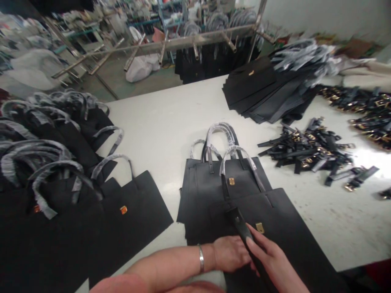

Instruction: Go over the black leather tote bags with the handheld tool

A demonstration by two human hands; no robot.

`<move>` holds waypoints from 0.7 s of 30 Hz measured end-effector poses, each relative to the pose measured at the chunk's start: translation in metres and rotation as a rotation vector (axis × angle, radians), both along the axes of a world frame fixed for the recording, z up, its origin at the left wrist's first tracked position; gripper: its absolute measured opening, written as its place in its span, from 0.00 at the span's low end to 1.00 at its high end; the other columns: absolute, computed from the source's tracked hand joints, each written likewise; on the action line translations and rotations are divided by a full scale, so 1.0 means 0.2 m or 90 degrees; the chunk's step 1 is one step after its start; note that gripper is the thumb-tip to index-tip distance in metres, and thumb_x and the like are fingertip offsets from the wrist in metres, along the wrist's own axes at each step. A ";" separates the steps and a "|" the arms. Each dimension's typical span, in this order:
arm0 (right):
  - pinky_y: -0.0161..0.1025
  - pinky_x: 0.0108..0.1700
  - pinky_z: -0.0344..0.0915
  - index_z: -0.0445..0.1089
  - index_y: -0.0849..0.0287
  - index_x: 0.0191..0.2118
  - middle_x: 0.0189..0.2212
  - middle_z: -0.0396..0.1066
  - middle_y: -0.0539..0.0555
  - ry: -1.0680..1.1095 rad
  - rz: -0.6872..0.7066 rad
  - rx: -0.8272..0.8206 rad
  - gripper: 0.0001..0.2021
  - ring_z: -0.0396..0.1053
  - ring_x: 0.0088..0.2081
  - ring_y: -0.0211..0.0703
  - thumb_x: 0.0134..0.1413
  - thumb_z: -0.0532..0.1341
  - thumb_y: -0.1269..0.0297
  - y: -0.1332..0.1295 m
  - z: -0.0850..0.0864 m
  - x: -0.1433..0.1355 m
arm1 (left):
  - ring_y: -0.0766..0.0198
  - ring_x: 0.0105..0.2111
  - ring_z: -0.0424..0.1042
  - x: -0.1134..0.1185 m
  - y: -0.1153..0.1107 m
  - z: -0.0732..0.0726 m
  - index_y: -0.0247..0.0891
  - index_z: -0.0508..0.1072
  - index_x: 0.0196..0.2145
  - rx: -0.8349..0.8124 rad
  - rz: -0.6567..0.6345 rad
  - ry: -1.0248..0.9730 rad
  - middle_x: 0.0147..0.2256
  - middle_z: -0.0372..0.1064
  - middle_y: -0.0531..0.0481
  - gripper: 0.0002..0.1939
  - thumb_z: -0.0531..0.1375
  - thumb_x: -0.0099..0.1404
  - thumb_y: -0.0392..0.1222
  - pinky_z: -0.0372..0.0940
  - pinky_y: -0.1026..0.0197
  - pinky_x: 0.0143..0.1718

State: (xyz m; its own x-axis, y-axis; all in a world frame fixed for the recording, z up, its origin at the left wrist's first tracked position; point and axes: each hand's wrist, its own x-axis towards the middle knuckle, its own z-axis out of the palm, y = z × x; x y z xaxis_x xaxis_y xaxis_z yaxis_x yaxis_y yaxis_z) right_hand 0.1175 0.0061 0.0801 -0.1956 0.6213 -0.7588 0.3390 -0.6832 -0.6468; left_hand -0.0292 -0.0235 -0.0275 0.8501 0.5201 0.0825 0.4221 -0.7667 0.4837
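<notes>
A black leather strap (pixel 240 224) slants across the front of a flat black handbag panel (pixel 290 215) with a gold clasp plate (pixel 260 228). My right hand (pixel 270 258) is closed on the strap, its thumb lying along the upper face. From the left, my left hand (pixel 232 254), with a silver bracelet on its wrist, has its fingers curled at the strap's lower part; the fingertips are partly hidden behind it. Beneath and beyond lie more black bag panels (pixel 201 179), their looped handles (pixel 220 130) wrapped in clear plastic.
On the left, a pile of black bag panels (pixel 137 203) with wrapped handles covers the white table (pixel 146 118). Short buckled straps (pixel 305 148) lie heaped at right. Fanned black panels (pixel 259 89) rest at the back right. Beyond the table stands a metal rack (pixel 180 42).
</notes>
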 end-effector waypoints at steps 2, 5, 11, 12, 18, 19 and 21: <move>0.34 0.19 0.61 0.58 0.64 0.65 0.14 0.66 0.46 0.003 0.008 0.004 0.45 0.64 0.17 0.40 0.45 0.63 0.42 -0.01 -0.01 0.02 | 0.58 0.51 0.68 0.00 0.00 -0.01 0.35 0.73 0.41 -0.008 0.005 -0.007 0.45 0.73 0.45 0.11 0.53 0.69 0.39 0.62 0.59 0.55; 0.34 0.20 0.62 0.56 0.62 0.66 0.16 0.68 0.47 -0.003 0.039 -0.028 0.43 0.66 0.19 0.41 0.48 0.61 0.42 -0.05 -0.01 0.08 | 0.58 0.47 0.70 0.00 -0.01 -0.03 0.34 0.73 0.40 -0.006 0.017 -0.003 0.42 0.74 0.45 0.10 0.53 0.68 0.39 0.63 0.58 0.53; 0.35 0.20 0.64 0.62 0.62 0.63 0.18 0.71 0.49 -0.023 0.045 0.004 0.40 0.69 0.20 0.43 0.46 0.62 0.43 0.01 0.01 -0.01 | 0.58 0.48 0.70 0.00 0.00 -0.02 0.34 0.74 0.39 -0.019 0.019 -0.005 0.43 0.74 0.46 0.10 0.53 0.68 0.38 0.63 0.59 0.54; 0.36 0.24 0.68 0.65 0.63 0.61 0.23 0.75 0.52 -0.031 0.030 0.048 0.40 0.72 0.25 0.46 0.44 0.63 0.43 0.03 0.01 -0.04 | 0.58 0.50 0.69 0.00 0.00 -0.01 0.34 0.74 0.40 -0.012 0.020 -0.009 0.44 0.74 0.45 0.10 0.52 0.68 0.37 0.61 0.59 0.56; 0.36 0.40 0.73 0.65 0.59 0.61 0.45 0.77 0.55 -0.065 -0.133 0.167 0.44 0.75 0.39 0.49 0.38 0.67 0.40 0.08 0.13 0.06 | 0.60 0.60 0.58 -0.06 0.00 0.10 0.31 0.67 0.53 0.028 0.048 -0.052 0.57 0.63 0.44 0.17 0.50 0.69 0.36 0.49 0.58 0.65; 0.36 0.35 0.74 0.63 0.58 0.62 0.41 0.78 0.54 -0.066 -0.157 0.135 0.47 0.75 0.34 0.47 0.36 0.68 0.38 0.07 0.15 0.12 | 0.60 0.61 0.57 -0.08 0.00 0.12 0.33 0.65 0.55 0.017 0.102 -0.054 0.58 0.62 0.45 0.18 0.50 0.69 0.36 0.49 0.56 0.66; 0.35 0.30 0.73 0.59 0.56 0.64 0.33 0.79 0.52 -0.068 -0.201 0.084 0.50 0.73 0.28 0.46 0.34 0.69 0.38 0.02 0.15 0.21 | 0.55 0.62 0.55 -0.12 0.04 0.17 0.37 0.61 0.59 -0.021 0.319 -0.039 0.60 0.59 0.44 0.21 0.52 0.69 0.38 0.50 0.48 0.65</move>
State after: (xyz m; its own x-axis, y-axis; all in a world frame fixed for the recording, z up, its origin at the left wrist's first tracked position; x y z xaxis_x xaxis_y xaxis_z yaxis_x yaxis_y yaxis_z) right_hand 0.1604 0.0105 0.1102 0.0984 0.7319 -0.6743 0.1948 -0.6786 -0.7082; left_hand -0.0538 -0.0157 0.0069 0.4896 0.8661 0.1007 0.7045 -0.4610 0.5396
